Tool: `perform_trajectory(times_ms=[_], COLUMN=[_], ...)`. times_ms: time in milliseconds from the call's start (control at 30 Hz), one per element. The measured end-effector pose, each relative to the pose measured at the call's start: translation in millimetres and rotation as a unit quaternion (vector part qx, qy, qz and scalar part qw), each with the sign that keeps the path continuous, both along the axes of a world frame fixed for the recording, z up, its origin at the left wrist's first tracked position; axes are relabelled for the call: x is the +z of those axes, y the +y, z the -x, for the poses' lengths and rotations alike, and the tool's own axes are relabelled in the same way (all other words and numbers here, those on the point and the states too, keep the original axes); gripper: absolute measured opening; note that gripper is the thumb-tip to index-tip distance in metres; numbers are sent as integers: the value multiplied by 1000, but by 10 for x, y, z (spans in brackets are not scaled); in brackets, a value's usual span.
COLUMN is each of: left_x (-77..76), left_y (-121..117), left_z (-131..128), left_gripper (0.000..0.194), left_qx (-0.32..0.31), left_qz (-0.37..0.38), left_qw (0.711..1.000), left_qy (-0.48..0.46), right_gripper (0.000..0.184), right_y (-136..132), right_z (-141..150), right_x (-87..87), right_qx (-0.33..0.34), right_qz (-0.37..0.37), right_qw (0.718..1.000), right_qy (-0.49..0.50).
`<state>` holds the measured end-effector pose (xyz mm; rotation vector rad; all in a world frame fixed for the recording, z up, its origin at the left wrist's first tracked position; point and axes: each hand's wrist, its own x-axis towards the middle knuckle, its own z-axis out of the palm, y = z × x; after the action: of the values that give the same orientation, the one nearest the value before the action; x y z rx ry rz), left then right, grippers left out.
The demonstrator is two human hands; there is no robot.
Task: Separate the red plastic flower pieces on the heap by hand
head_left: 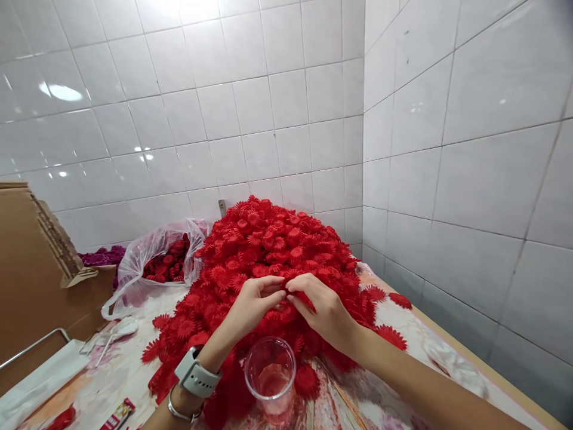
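A large heap of red fringed fabric flowers (268, 239) rises in front of me against the tiled wall. Over its near slope, my left hand (257, 298) and my right hand (320, 304) meet at the fingertips. Both pinch a small red flower piece (285, 285) between them, mostly covered by the fingers. On my left wrist are a pale watch and a metal bracelet. Just below the hands stands a clear plastic cup (270, 382), upright, with loose red flowers around it.
At the left, a clear plastic bag (134, 263) holds darker red flowers, with purple material (102, 255) behind it. A cardboard box (40, 251) stands farther left. A small packet (117, 415) lies near the front edge. Tiled walls close off the back and right.
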<state>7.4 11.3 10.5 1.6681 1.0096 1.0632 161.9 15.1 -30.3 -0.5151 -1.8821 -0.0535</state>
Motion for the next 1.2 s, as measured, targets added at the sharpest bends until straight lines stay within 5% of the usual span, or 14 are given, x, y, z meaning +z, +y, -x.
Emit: perform_trajectory(times_ms=[333, 467, 667, 833, 1033, 1200], left_x=[28, 35, 24, 44, -41, -65], left_y=[-49, -60, -16, -19, 45, 69], left_z=[-17, -32, -2, -1, -4, 13], left_gripper=[22, 21, 22, 25, 13, 22], left_qx=[-14, -16, -32, -17, 61, 178], left_qz=[12, 28, 54, 70, 2, -142], left_qw=[1000, 999, 997, 996, 998, 960], left_qy=[0, -3, -38, -56, 9, 162], right_gripper=[14, 17, 12, 19, 19, 13], right_y=[-8, -35, -9, 39, 30, -47], right_z=[-8, -33, -55, -79, -69, -41], right_x=[-9, 66, 141, 149, 153, 139], right_qx=[-29, -5, 136, 218, 209, 133], right_qz=[31, 113, 310, 368, 376, 323], right_qw=[999, 993, 929, 882, 883, 933], right_qy=[15, 36, 149, 196, 188, 82])
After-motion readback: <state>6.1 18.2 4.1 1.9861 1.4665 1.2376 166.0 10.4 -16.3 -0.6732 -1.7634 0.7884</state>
